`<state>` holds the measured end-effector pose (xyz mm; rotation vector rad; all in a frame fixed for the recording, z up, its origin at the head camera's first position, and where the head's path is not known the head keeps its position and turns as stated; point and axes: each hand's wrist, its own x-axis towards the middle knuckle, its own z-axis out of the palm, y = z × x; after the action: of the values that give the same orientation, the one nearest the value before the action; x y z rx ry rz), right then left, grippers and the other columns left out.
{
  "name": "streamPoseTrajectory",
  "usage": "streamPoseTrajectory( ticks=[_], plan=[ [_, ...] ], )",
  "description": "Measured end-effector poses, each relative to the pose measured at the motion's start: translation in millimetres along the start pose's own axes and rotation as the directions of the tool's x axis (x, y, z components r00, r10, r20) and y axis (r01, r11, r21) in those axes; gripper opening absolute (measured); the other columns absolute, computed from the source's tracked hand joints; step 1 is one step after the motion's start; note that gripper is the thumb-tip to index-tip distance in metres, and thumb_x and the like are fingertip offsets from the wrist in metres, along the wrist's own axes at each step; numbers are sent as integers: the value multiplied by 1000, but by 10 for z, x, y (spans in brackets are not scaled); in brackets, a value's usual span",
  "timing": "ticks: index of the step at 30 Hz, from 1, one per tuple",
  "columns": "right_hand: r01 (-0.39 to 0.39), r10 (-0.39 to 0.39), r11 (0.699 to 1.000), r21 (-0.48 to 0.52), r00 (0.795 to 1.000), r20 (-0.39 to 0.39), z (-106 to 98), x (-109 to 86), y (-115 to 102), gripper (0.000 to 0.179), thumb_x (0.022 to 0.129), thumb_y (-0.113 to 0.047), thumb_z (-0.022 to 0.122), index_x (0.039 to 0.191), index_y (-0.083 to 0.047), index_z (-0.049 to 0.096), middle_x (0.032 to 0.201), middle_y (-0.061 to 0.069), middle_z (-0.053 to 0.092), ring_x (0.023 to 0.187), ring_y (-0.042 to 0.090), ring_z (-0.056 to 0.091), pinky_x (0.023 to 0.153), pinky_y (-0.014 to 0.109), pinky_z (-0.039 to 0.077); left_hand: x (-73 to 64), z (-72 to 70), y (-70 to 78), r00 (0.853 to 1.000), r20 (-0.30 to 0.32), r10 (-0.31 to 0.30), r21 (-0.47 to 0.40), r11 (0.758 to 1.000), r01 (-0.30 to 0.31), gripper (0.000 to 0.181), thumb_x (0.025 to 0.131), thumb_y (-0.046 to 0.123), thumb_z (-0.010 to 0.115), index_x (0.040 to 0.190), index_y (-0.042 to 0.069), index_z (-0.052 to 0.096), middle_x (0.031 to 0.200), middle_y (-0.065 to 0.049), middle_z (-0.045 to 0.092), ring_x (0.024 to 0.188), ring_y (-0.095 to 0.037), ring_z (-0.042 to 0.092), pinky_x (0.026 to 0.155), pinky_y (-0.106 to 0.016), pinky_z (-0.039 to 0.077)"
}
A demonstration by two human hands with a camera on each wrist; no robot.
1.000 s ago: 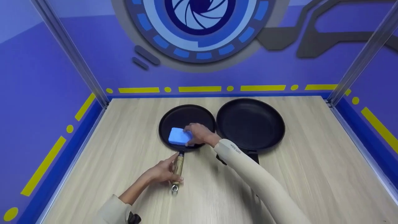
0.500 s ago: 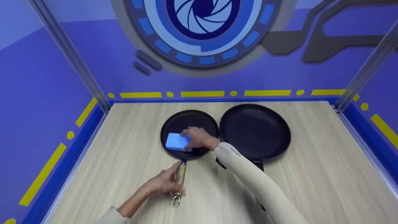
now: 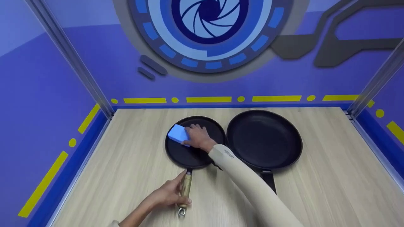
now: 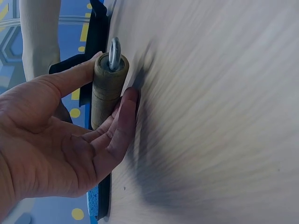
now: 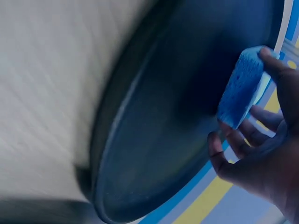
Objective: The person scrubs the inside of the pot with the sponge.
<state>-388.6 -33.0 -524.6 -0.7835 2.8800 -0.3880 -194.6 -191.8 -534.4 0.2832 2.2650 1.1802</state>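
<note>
Thumb and fingers of the left hand [image 3: 169,192] grip the wood-toned handle [image 3: 186,186], whose long axis runs from about half past twelve to half past six in the head view, a metal ring [image 3: 181,212] at its lower end. Toward twelve o'clock from that hand, well apart from it, a blue sponge [image 3: 177,134] lies within the smaller pan [image 3: 186,157], near the ten o'clock part of the rim; its long axis slants from ten to four. Much nearer is the right hand [image 3: 199,137], pinching it between thumb and fingers, so that the sponge sits on that hand's nine-to-ten o'clock side. Whether its whole face meets the pan cannot be told. At three o'clock from the smaller pan stands the larger pan [image 3: 263,138], its black handle [image 3: 269,182] pointing toward five, partly behind a pale sleeve [image 3: 249,176]. Counted on the surface [image 3: 318,176]: two pans, two handles, one sponge.
</note>
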Motion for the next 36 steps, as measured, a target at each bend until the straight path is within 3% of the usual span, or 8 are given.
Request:
streamPoseTrajectory(
  ticks=[6, 9, 16, 22, 26, 29, 36],
  plan=[
    [-119, 123, 991, 69, 991, -59, -25, 59, 109, 77, 94, -46, 71, 153, -7, 41, 146, 20, 53, 136, 39, 49, 111, 55, 46, -105, 4, 182, 999, -31, -17, -14, 1000, 17, 110, 81, 18, 87, 163, 6, 16, 96, -7, 56, 63, -12, 55, 51, -24, 47],
    [-164, 173, 982, 89, 980, -96, -65, 74, 202, 78, 93, -43, 72, 155, -10, 39, 146, 20, 53, 136, 39, 50, 111, 54, 46, -111, 8, 230, 999, -52, -16, 19, 1000, 17, 109, 81, 16, 87, 163, 6, 16, 97, -7, 55, 72, -16, 54, 58, -27, 48],
    [-164, 151, 980, -114, 982, -114, -2, -57, 98, 58, 100, -43, 62, 150, -15, 50, 141, 16, 58, 130, 36, 54, 106, 51, 50, -91, 36, 215, 998, -59, -22, 50, 998, 25, 109, 79, 19, 88, 162, 5, 18, 98, -7, 56, 83, -20, 53, 67, -30, 46],
    [-48, 40, 990, -133, 997, -64, 44, -360, -55, 56, 100, -40, 64, 149, -19, 51, 141, 16, 59, 125, 37, 58, 98, 51, 55, -64, 9, 260, 998, -44, -39, 122, 992, 44, 111, 79, 20, 89, 163, 5, 17, 103, -14, 62, 86, -23, 55, 74, -35, 48],
    [59, -63, 988, -143, 998, -22, -19, -584, -101, 56, 96, -36, 71, 147, -19, 56, 139, 16, 63, 119, 37, 63, 94, 49, 58, -44, 0, 315, 997, -46, -62, 196, 978, 70, 112, 81, 26, 88, 164, 7, 15, 131, -31, 59, 108, -31, 56, 98, -50, 48],
    [114, -116, 984, -140, 993, -10, -45, -719, -107, 58, 95, -34, 74, 147, -18, 56, 139, 17, 63, 119, 38, 64, 94, 49, 58, -37, 13, 335, 994, -68, -82, 208, 974, 94, 111, 81, 27, 88, 163, 7, 17, 142, -34, 52, 116, -32, 54, 105, -55, 44],
    [156, -156, 988, -2, 988, -11, 32, -891, -79, 60, 92, -31, 78, 146, -16, 58, 142, 21, 60, 125, 41, 61, 100, 50, 56, -128, 82, 283, 990, -103, -95, 195, 974, 114, 109, 80, 26, 88, 163, 9, 20, 136, -33, 55, 108, -30, 54, 99, -53, 47]
  ],
)
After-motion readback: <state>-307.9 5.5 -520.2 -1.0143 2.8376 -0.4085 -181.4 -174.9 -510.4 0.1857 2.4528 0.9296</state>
